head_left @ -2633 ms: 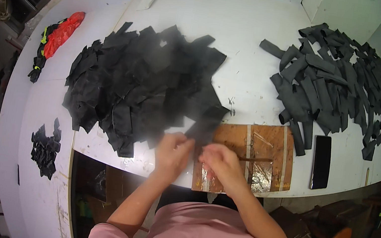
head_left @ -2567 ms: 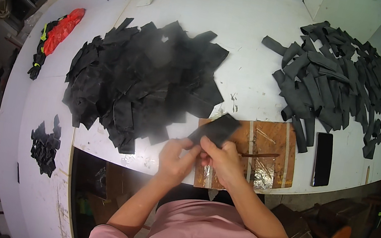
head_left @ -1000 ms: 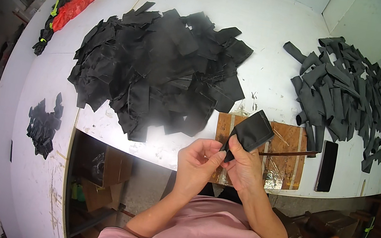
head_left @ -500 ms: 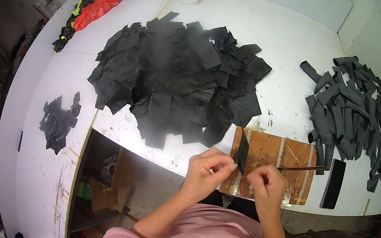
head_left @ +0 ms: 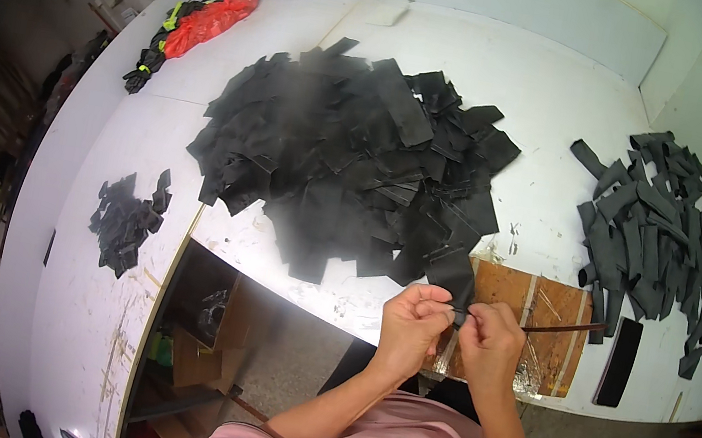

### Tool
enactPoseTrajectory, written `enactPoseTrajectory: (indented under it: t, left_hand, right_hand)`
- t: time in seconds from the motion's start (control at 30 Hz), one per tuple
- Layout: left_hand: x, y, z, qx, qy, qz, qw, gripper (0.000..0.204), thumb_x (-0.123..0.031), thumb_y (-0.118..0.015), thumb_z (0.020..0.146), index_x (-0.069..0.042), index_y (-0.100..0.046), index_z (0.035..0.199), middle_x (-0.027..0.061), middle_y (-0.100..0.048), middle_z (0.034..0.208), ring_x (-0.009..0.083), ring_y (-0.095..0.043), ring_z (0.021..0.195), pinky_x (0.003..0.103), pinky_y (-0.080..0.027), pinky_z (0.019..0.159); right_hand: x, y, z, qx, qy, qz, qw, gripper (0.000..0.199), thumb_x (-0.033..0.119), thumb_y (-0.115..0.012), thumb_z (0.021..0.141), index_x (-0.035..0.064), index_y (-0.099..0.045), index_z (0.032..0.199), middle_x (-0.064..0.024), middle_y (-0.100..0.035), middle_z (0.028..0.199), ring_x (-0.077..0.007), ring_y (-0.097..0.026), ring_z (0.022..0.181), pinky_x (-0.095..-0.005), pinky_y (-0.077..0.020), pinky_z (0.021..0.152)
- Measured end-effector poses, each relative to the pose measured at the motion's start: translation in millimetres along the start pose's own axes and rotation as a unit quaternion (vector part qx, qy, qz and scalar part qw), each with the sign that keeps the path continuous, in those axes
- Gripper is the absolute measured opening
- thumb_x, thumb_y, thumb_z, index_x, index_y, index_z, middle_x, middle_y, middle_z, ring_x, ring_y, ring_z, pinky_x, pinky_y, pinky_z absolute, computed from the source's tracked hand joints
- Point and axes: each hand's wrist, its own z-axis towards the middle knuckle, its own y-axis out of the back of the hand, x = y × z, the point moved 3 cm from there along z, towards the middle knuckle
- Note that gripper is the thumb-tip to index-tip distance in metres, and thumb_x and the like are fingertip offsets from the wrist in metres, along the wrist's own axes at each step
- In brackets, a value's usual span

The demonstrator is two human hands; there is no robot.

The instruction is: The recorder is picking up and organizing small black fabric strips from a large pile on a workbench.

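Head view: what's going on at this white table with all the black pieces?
A person in a pink top pinches one small black piece between the left hand and the right hand, above a brown board at the table's near edge. A big heap of black pieces lies ahead, a second pile of folded strips to the right, and a thin stick rests on the board.

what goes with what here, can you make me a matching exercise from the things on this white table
Things:
1. big heap of flat black pieces
2. red bundle
3. brown board
4. pile of folded black strips

Places:
a. far right of the table
b. far left corner
c. middle of the table
d. at the near edge, beside the hands

Pairs: 1-c, 2-b, 3-d, 4-a
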Motion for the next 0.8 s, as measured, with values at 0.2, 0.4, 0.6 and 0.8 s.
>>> enactPoseTrajectory:
  t: [0.2,0.4,0.6,0.8]
  left_hand:
    - [-12.9,-4.1,-7.0,0.185,0.148,-0.106,0.966,0.024,0.008,-0.05,0.071,0.002,-0.05,0.095,0.0002,-0.052,0.065,0.0021,-0.038,0.045,0.016,-0.027,0.039]
    - [-7.6,-10.3,-9.8,0.03,-0.182,0.224,0.957,0.021,0.007,-0.052,0.071,0.001,-0.052,0.091,0.0012,-0.054,0.068,0.0052,-0.045,0.052,0.017,-0.036,0.046]
    - [-13.5,-20.1,-9.5,0.191,0.112,-0.039,0.974,0.038,0.009,-0.05,0.07,0.004,-0.046,0.108,0.0066,-0.058,0.074,0.0056,-0.05,0.049,0.016,-0.036,0.043]
    - [-28.8,-44.8,-41.9,0.388,0.151,-0.124,0.901,0.041,0.007,-0.052,0.074,0.004,-0.044,0.114,0.0044,-0.056,0.074,0.002,-0.047,0.051,0.014,-0.034,0.045]
  right_hand:
    - [-24.8,1.1,-7.4,0.119,-0.308,0.472,0.818,0.002,-0.003,-0.059,0.072,-0.0005,-0.06,0.073,-0.0003,-0.052,0.067,-0.0074,-0.043,0.052,-0.0205,-0.033,0.045]
    - [-23.0,-9.4,-22.3,0.143,-0.367,0.631,0.669,0.009,0.01,-0.058,0.08,0.0016,-0.058,0.084,-0.0014,-0.051,0.065,-0.0085,-0.042,0.053,-0.0209,-0.0338,0.047]
    - [-29.9,-0.6,-22.7,0.076,-0.355,0.606,0.708,0.009,0.013,-0.056,0.082,0.0041,-0.054,0.081,0.0004,-0.051,0.068,-0.0083,-0.045,0.062,-0.0213,-0.0377,0.057]
    - [-12.4,31.8,-23.9,0.023,-0.171,0.613,0.771,0.01,0.011,-0.059,0.08,0.0031,-0.054,0.078,-0.0041,-0.052,0.082,-0.0116,-0.049,0.073,-0.0218,-0.0388,0.069]
